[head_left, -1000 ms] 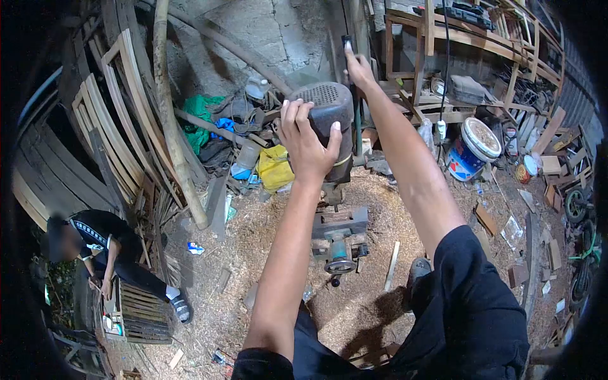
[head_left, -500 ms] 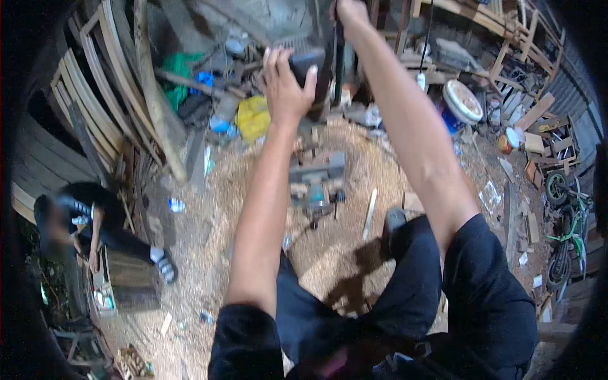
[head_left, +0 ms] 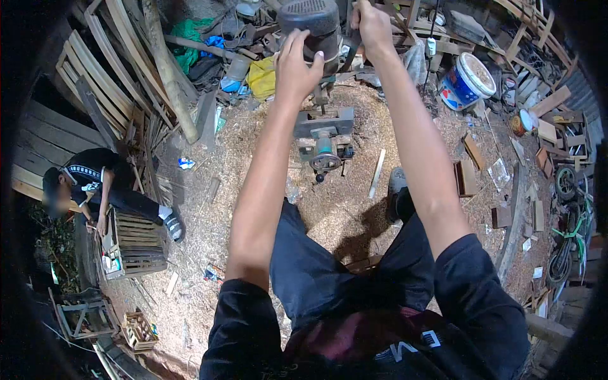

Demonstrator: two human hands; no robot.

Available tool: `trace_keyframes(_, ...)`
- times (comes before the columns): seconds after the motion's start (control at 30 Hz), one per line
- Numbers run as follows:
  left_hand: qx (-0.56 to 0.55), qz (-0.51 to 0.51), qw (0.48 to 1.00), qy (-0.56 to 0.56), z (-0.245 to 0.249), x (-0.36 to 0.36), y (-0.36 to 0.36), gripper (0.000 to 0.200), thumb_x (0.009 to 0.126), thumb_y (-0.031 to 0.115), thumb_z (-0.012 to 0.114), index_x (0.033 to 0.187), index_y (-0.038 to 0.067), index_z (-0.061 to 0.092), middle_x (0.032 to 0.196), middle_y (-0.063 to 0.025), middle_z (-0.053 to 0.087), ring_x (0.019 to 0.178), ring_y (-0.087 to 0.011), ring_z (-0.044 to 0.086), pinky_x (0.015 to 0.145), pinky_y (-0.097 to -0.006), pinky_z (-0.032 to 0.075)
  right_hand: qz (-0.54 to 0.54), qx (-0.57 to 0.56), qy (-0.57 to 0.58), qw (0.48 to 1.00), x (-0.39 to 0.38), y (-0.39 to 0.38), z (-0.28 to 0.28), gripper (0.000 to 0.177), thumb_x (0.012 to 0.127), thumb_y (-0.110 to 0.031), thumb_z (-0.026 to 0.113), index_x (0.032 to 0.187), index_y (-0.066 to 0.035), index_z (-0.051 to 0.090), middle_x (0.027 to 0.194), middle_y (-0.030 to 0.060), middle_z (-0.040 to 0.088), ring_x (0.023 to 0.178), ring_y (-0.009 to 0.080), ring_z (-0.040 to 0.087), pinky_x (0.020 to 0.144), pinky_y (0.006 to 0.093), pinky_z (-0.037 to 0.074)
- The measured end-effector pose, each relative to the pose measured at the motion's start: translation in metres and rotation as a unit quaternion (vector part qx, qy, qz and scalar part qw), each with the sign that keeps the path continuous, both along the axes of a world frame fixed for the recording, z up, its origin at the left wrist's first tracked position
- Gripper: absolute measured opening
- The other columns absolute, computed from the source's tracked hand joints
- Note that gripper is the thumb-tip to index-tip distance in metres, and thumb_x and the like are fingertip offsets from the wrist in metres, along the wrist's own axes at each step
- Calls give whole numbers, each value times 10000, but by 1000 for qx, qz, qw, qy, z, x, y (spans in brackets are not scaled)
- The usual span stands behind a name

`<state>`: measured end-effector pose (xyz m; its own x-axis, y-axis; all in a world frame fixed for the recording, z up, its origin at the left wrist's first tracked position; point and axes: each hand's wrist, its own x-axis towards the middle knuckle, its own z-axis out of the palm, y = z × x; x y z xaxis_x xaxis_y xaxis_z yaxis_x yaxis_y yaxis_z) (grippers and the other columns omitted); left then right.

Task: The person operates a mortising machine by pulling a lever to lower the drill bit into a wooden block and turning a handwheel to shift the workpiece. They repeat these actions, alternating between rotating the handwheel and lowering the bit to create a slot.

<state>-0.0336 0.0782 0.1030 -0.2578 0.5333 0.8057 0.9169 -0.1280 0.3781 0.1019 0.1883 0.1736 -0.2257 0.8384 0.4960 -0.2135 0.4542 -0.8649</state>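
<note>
My left hand (head_left: 297, 73) rests with spread fingers against the side of a dark motor housing (head_left: 310, 16) with a vented top. Up and to the right, my right hand (head_left: 372, 28) is wrapped round a dark lever (head_left: 353, 50) beside the housing. Below the housing stands a metal vise (head_left: 324, 123) with a round handwheel (head_left: 325, 162) on its near side. The machine's lower part between housing and vise is partly hidden.
Wood shavings (head_left: 253, 171) cover the ground. A seated person (head_left: 95, 183) is at the left by a wooden crate (head_left: 136, 240). A blue-white bucket (head_left: 465, 82), wood scraps and a green bicycle (head_left: 570, 234) lie at the right. Curved wooden pieces (head_left: 95, 79) lean at upper left.
The view has shifted, so the housing, vise and bucket show more fully. My right hand appears lower in the frame, on the lever. My left hand stays at the housing.
</note>
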Motion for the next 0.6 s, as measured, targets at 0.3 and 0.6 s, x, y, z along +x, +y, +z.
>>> trace_keyframes(0.3,34,-29,996,-81,-33,45,-61,203,823,34,607,1018,18,661,998,-147,672,959,-325,635,888,-402,476,94,10,104,990,16,-23,-59,350,927,-147,492,600,-23,470,647,29,485,653,128,446,646,286,343)
trace_keyframes(0.6,-2,-20,982,-189,-88,49,-84,209,857,12,597,1053,11,668,1053,-136,683,1022,-270,645,935,-363,468,71,44,135,987,25,-47,-79,285,899,-134,485,641,-14,468,647,-2,457,629,94,390,593,273,310)
